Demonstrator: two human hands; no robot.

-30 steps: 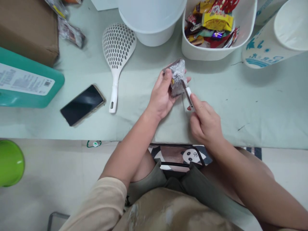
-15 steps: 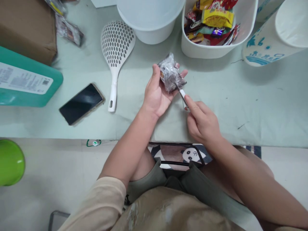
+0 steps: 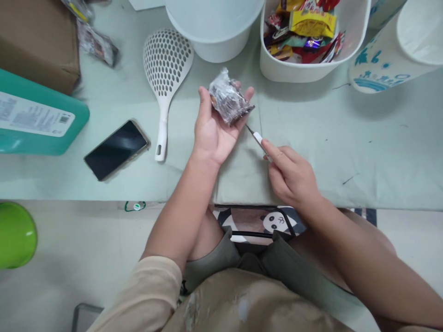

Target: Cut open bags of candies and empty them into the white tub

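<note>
My left hand (image 3: 213, 129) is raised palm up over the pale green table (image 3: 346, 138), and a small crinkled clear snack packet (image 3: 228, 97) with dark contents rests on its fingers, thumb beside it. My right hand (image 3: 292, 177) is closed round a small knife (image 3: 255, 136) with a white handle. The thin blade points up and left, its tip just below the packet, near the left fingers.
A white perforated scoop (image 3: 166, 74) and a black phone (image 3: 116, 149) lie to the left. Behind stand a white bucket (image 3: 216, 27), a white tub (image 3: 311, 69) of wrapped snacks and a blue-printed paper cup (image 3: 391, 50). A teal box (image 3: 38, 120), a cardboard box (image 3: 38, 41) and a green object (image 3: 15, 235) sit at the left.
My left hand has opened out and carried the packet up and left, away from the blade. My right hand with the knife has stayed nearly in place, slightly lower.
</note>
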